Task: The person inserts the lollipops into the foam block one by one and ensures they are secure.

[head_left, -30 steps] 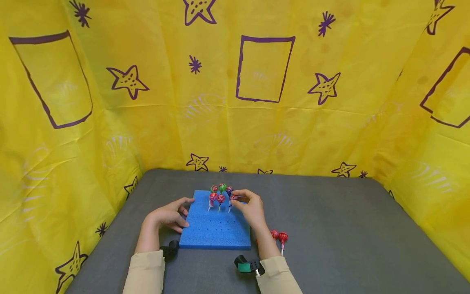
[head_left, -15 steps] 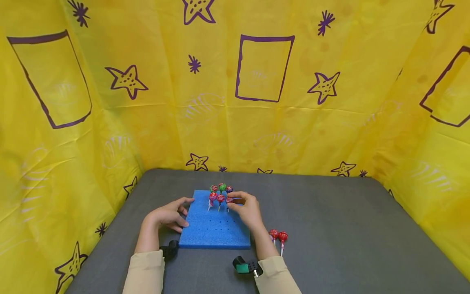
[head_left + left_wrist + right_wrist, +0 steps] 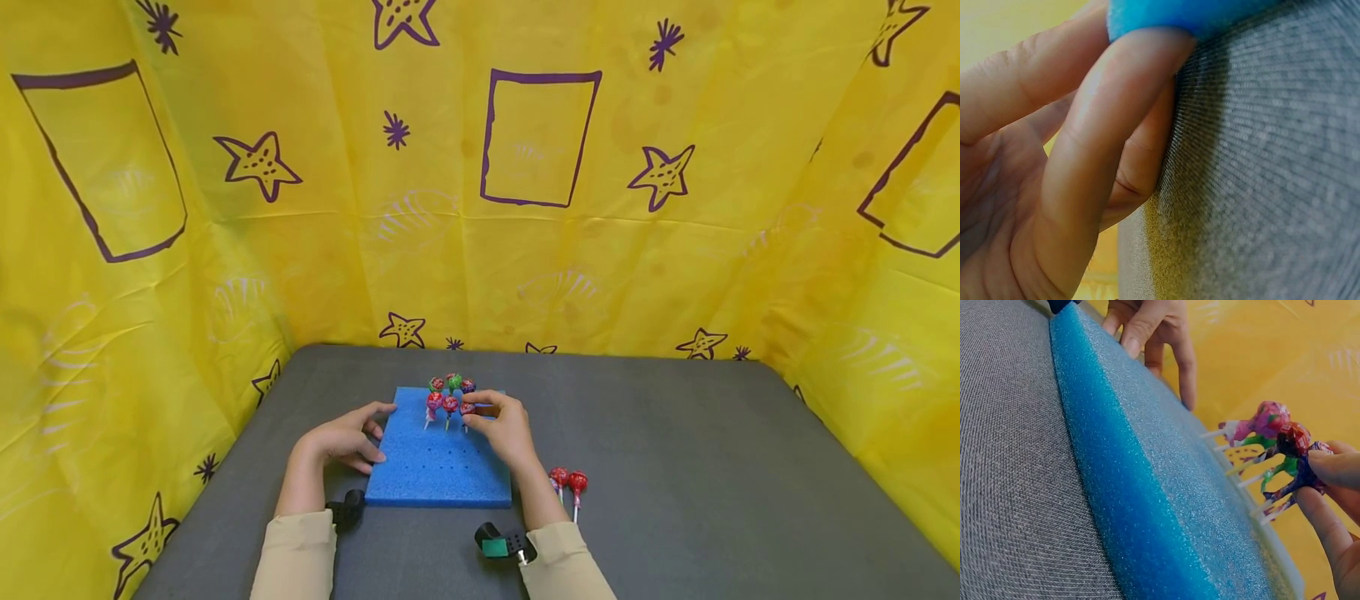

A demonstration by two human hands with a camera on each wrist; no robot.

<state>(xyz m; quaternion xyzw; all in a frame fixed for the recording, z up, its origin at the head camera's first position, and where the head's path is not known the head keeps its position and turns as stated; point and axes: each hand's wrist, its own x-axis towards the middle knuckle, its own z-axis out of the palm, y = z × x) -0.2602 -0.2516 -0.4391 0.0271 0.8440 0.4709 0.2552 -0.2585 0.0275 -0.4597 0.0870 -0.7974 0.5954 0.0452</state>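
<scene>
A blue foam board (image 3: 442,479) lies on the dark table, with rows of small holes in its nearer half. Several wrapped lollipops (image 3: 450,405) stand upright by their sticks in its far part. Thumb and fingers of my right hand (image 3: 506,427) pinch the wrapped head of a dark purple lollipop (image 3: 1310,475) at the right of the nearer row; its stick meets the foam. My left hand (image 3: 347,437) rests at the board's left edge, fingers spread and touching the foam (image 3: 1154,15). In the right wrist view, the left hand (image 3: 1154,331) shows at the board's far side.
Loose red lollipops (image 3: 577,483) lie on the table (image 3: 675,483) to the right of the board, partly behind my right forearm. A yellow patterned cloth (image 3: 465,250) hangs around the table's back and sides.
My right hand has moved slightly left and the lollipop it pinches now lines up with the nearer row. More of the loose red lollipops shows. The left hand has stayed put.
</scene>
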